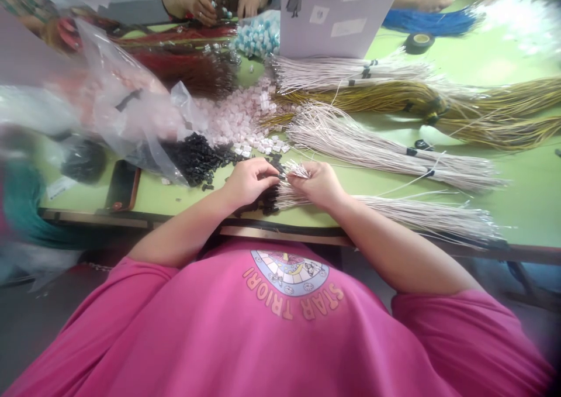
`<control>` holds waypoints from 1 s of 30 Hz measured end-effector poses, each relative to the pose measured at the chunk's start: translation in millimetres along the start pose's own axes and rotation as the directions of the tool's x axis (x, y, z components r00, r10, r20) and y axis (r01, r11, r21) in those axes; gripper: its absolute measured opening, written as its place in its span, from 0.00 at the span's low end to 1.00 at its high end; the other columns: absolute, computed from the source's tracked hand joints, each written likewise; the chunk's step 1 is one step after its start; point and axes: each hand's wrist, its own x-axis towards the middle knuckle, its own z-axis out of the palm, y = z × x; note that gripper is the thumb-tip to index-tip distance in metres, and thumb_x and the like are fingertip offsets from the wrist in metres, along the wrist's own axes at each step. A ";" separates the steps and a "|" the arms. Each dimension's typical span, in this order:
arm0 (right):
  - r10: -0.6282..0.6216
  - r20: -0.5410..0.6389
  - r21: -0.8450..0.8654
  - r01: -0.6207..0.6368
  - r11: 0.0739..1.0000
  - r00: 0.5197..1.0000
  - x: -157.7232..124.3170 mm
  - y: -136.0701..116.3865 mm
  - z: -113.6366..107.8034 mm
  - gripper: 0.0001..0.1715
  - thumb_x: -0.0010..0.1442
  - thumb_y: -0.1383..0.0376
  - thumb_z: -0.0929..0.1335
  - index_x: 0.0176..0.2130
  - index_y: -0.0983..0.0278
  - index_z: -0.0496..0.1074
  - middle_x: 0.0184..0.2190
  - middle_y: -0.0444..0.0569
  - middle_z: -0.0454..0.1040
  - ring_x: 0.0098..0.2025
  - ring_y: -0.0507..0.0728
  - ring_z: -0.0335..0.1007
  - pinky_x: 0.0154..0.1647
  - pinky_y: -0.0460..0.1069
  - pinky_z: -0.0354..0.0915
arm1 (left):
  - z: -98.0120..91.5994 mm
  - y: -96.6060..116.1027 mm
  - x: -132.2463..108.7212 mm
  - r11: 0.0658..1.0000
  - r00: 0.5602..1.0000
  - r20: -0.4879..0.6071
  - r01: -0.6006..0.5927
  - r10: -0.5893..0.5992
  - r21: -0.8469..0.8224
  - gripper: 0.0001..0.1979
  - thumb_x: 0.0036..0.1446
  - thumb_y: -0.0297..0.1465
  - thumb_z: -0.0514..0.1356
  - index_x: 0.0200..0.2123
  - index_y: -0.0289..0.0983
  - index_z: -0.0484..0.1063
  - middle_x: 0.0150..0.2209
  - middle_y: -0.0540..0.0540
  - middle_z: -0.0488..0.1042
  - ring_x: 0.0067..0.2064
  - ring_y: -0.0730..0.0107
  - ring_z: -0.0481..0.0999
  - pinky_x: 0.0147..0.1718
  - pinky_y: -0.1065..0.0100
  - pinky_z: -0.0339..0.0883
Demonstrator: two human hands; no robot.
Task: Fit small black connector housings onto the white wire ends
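Observation:
My left hand [250,180] pinches a small black connector housing [281,176] between thumb and fingertips. Close beside it, my right hand [321,183] is closed around the ends of several white wires [296,169]. The connector sits right at those wire ends; whether a wire is inside it I cannot tell. Under my right hand lies a bundle of white wires [407,214], with black pieces at its left end [269,201]. A heap of loose black connector housings [197,158] lies to the left of my left hand.
Pale pink connectors [239,116] are piled beyond my hands, beside clear plastic bags [131,102]. More white wires [372,137] and yellow wires [385,99] lie to the right. A phone [123,185] rests near the table edge. Co-workers' hands [199,4] work across the table.

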 end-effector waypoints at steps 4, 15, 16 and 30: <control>-0.023 0.066 -0.009 0.023 1.000 0.998 -0.6 1.7 0.0 0.14 0.48 0.59 0.66 0.24 0.69 0.70 0.19 0.43 0.62 0.23 0.48 0.54 0.24 0.44 0.53 | 4.1 0.1 1.9 0.998 0.998 0.043 -0.052 0.050 0.039 0.06 0.50 0.33 0.62 0.30 0.37 0.75 0.28 0.49 0.72 0.31 0.73 0.70 0.34 0.69 0.63; -0.007 0.022 -0.045 0.008 0.999 1.000 1.9 -2.4 -6.6 0.15 0.46 0.58 0.68 0.28 0.68 0.74 0.26 0.46 0.69 0.28 0.51 0.62 0.29 0.45 0.57 | -31.3 -11.4 -3.2 0.976 0.991 0.128 -0.006 -0.022 0.219 0.12 0.52 0.36 0.59 0.39 0.38 0.74 0.36 0.47 0.74 0.37 0.69 0.71 0.41 0.65 0.64; 0.016 0.022 -0.027 -0.015 1.000 1.000 2.2 -2.7 -8.3 0.14 0.45 0.59 0.68 0.28 0.68 0.74 0.26 0.46 0.69 0.28 0.51 0.62 0.29 0.45 0.57 | -40.6 -19.9 -4.1 0.960 0.993 0.100 0.036 -0.066 0.279 0.12 0.53 0.35 0.58 0.41 0.39 0.73 0.38 0.47 0.74 0.38 0.69 0.71 0.41 0.65 0.64; 0.046 0.171 -0.081 -0.032 0.996 0.984 3.4 0.1 -13.0 0.17 0.44 0.57 0.68 0.32 0.67 0.75 0.22 0.43 0.68 0.25 0.50 0.60 0.27 0.46 0.56 | -57.9 -88.1 -14.4 0.841 0.970 -0.078 0.239 -0.231 0.485 0.06 0.49 0.31 0.57 0.30 0.40 0.74 0.32 0.45 0.72 0.35 0.62 0.71 0.36 0.62 0.62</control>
